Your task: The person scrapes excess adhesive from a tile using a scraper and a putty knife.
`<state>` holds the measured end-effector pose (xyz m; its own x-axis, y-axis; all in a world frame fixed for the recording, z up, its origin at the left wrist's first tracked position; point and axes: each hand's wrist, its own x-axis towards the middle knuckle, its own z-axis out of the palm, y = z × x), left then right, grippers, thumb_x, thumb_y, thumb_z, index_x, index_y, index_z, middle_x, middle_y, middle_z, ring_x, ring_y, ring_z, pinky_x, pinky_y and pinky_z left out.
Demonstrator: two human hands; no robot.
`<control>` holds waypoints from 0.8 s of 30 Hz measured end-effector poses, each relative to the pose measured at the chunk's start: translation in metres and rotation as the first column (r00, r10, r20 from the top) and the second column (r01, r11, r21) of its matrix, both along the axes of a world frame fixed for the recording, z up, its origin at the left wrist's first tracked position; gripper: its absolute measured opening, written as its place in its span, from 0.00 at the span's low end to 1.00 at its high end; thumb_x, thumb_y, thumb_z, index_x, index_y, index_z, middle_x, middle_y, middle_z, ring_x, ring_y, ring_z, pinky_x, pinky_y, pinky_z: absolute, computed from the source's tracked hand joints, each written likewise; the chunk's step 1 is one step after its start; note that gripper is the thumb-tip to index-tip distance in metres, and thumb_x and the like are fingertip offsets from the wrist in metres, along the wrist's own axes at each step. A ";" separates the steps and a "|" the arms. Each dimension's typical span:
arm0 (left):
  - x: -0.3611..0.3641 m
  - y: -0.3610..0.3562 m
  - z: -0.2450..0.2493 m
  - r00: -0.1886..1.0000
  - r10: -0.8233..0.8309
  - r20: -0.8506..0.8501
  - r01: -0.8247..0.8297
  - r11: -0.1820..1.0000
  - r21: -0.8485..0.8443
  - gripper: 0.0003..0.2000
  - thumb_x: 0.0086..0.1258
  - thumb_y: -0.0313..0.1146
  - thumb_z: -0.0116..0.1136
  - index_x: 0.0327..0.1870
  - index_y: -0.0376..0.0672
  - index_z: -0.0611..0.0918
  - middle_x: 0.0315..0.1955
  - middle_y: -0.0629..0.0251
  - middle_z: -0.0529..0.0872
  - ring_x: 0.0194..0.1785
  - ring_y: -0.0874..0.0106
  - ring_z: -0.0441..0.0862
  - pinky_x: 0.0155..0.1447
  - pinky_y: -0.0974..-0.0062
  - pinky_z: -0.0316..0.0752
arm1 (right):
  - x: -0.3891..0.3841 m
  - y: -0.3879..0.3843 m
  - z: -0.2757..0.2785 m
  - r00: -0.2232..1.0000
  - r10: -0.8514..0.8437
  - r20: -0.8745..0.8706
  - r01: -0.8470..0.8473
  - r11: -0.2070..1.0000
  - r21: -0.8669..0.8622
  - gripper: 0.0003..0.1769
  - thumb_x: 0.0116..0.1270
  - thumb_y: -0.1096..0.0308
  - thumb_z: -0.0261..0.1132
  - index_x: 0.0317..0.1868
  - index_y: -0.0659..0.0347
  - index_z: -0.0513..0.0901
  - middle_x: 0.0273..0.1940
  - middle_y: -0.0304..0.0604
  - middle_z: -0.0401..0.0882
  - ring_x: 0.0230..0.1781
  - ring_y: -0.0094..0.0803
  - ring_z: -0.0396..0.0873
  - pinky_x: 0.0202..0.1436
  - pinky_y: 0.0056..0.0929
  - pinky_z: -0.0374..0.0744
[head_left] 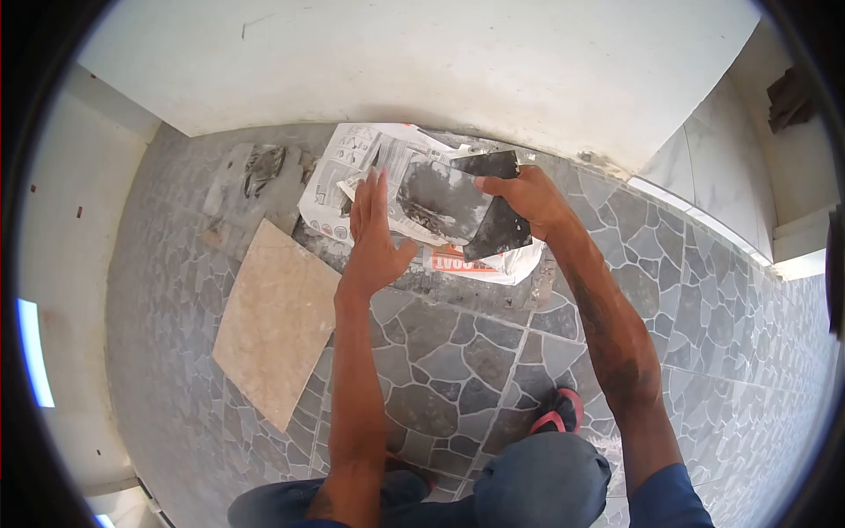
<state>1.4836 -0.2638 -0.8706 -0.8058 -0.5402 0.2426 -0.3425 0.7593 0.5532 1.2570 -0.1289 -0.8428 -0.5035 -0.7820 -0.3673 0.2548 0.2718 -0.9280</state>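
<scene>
Your knees (537, 480), in blue denim, fill the bottom of the frame as you crouch on a grey stone-pattern floor (704, 290), a red sandal (559, 409) showing just ahead of them.

Both arms reach forward toward a white wall (440, 62). Your right hand (528, 198) is clenched on a black flat piece (502, 224), thumb over its upper face and fingers hidden beneath, holding it tilted with one corner pointing down. Lapped under its left edge is a mortar-smeared tile (436, 198), grey and roughly square. Whether the same grasp carries that tile or it rests on the printed paper bag (352, 167) underneath cannot be told from this view.

Your left hand (374, 238) is spread flat and empty, fingers straight and pointing away from you, palm turned toward the tile's left edge. It stands just beside that edge, and contact cannot be made out. So the smeared tile lies between your two hands, to the right of the open palm and to the left of the gripping one. Its smeared face is turned up and its sides run slightly askew to your forearms.

A beige tile (277, 321) lies flat on the floor to your left, near the bag, and a grey clump of debris (264, 167) sits beyond it by the wall.
</scene>
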 end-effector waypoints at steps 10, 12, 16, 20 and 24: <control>-0.039 -0.001 0.021 0.979 -0.177 0.096 0.167 0.980 0.110 0.50 0.54 0.48 0.76 0.78 0.47 0.59 0.72 0.54 0.65 0.76 0.57 0.61 0.80 0.60 0.54 | -0.030 -0.002 0.034 0.988 0.035 0.149 -0.030 0.999 -0.038 0.18 0.65 0.68 0.68 0.46 0.79 0.81 0.41 0.51 0.84 0.34 0.35 0.84 0.38 0.34 0.85; -0.032 -0.012 0.009 0.988 -0.125 -0.087 0.150 0.892 0.427 0.44 0.62 0.52 0.70 0.77 0.45 0.61 0.71 0.51 0.67 0.74 0.58 0.65 0.78 0.61 0.58 | -0.027 0.003 0.044 0.988 -0.089 0.127 0.101 0.991 -0.090 0.18 0.69 0.64 0.64 0.44 0.76 0.82 0.36 0.50 0.85 0.30 0.34 0.83 0.35 0.37 0.82; -0.025 -0.015 -0.031 0.796 0.323 -0.511 0.404 0.345 0.847 0.39 0.73 0.60 0.53 0.76 0.42 0.62 0.68 0.49 0.71 0.71 0.57 0.71 0.75 0.60 0.63 | 0.018 0.012 0.046 0.789 0.062 -0.611 -0.052 0.998 0.035 0.23 0.74 0.54 0.59 0.43 0.71 0.82 0.22 0.53 0.81 0.25 0.39 0.83 0.33 0.43 0.76; -0.043 0.006 -0.015 0.615 0.524 -0.589 0.579 0.208 0.789 0.40 0.76 0.64 0.41 0.76 0.38 0.59 0.68 0.45 0.69 0.72 0.50 0.68 0.75 0.55 0.63 | 0.092 0.009 -0.004 0.559 -0.105 -0.823 -0.219 0.938 -0.269 0.10 0.70 0.73 0.61 0.49 0.67 0.81 0.40 0.54 0.83 0.37 0.54 0.83 0.40 0.45 0.81; -0.051 0.016 -0.006 0.589 0.524 -0.614 0.564 0.277 0.778 0.43 0.76 0.69 0.32 0.75 0.36 0.59 0.67 0.47 0.72 0.69 0.52 0.71 0.73 0.55 0.64 | 0.126 -0.001 -0.016 0.427 -0.191 -0.884 -0.246 0.916 -0.316 0.23 0.58 0.79 0.65 0.56 0.68 0.78 0.48 0.54 0.81 0.48 0.52 0.82 0.46 0.44 0.83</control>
